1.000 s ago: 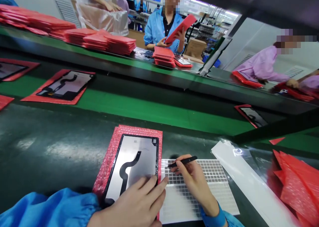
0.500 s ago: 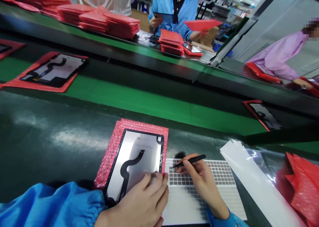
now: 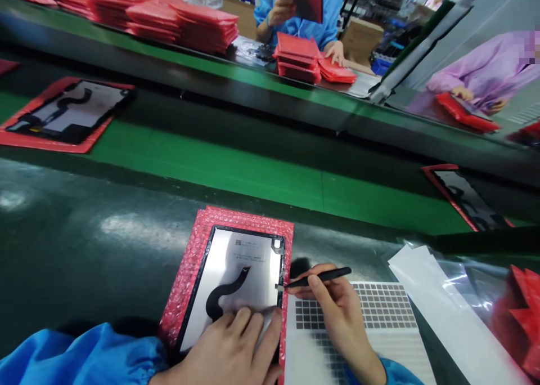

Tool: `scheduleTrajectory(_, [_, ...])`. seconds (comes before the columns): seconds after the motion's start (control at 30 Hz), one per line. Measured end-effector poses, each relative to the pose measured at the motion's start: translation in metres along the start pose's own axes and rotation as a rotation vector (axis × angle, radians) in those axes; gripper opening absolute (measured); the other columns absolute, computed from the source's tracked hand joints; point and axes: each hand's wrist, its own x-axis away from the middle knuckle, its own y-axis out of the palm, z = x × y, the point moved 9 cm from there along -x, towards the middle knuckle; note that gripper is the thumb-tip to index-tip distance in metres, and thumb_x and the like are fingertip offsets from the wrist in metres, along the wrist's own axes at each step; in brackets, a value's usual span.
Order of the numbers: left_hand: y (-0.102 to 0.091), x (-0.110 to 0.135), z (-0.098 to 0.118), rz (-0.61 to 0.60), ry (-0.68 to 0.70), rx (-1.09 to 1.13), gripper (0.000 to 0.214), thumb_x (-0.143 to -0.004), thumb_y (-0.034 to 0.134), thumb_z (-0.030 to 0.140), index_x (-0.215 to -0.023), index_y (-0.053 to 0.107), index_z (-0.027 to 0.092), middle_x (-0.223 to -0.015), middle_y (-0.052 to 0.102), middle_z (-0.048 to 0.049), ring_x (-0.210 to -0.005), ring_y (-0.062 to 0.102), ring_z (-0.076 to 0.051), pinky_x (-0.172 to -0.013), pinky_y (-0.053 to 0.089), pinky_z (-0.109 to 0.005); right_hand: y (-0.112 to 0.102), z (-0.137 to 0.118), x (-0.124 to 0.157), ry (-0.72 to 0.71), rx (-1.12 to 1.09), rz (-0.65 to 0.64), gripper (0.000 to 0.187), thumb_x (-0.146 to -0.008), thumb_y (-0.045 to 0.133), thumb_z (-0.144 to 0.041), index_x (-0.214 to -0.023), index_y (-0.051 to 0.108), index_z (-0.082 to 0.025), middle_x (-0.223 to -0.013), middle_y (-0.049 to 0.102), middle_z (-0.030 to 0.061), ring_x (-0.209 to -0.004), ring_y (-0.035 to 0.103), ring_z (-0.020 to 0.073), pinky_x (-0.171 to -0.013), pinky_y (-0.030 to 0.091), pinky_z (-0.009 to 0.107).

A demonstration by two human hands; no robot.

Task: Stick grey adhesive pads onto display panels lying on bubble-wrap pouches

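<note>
A display panel [image 3: 236, 286] with a silver back, black rim and curved black ribbon cable [image 3: 225, 292] lies on a pink-red bubble-wrap bag [image 3: 183, 283]. My left hand [image 3: 234, 345] lies across the panel's lower part, its fingers spread towards the right edge. Pinched in my right hand [image 3: 337, 306] are black tweezers [image 3: 324, 276]. Their tip is at the panel's right edge, by a small greyish piece [image 3: 279, 287]; whether the tip grips it I cannot tell. Below my right hand is a white sheet [image 3: 383, 306] with rows of small dark squares.
White paper strips [image 3: 447, 312] and red bags [image 3: 521, 312] lie to the right. Beyond the bench edge, a green conveyor [image 3: 236, 171] carries another panel [image 3: 71, 112] on a red bag at left. A co-worker in blue [image 3: 301, 13] stands behind stacked red bags [image 3: 202, 25].
My right hand has moved the tweezers' tip from the white sheet left to the panel's edge. My left hand has shifted slightly left and flattened. The panels on the conveyor have shifted in view.
</note>
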Motion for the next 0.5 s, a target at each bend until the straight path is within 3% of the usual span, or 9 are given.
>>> scheduleTrajectory(0.1, [0.006,0.001,-0.004,-0.043,-0.031,0.012,0.048,-0.100,0.051,0.041,-0.134,0.053,0.007,-0.097,0.072,-0.0071,-0.076,0.068,-0.024,-0.057,0.053,-0.035,0.000,0.003,0.002,0.011,0.028,-0.010,0.020,-0.092,0.079,-0.042,-0.094,0.072,-0.023,-0.089,0.082,0.0055,-0.075,0.083,0.0215,-0.072,0.068,0.029])
scheduleTrajectory(0.5, [0.014,0.001,-0.004,-0.104,-0.006,0.023,0.060,-0.093,0.058,0.040,-0.141,0.048,0.004,-0.100,0.072,-0.0089,-0.076,0.070,-0.025,-0.052,0.057,-0.034,0.000,0.006,0.006,-0.017,0.075,-0.010,0.010,-0.095,0.076,-0.036,-0.097,0.074,-0.026,-0.086,0.076,0.0006,-0.075,0.079,0.0170,-0.072,0.067,0.025])
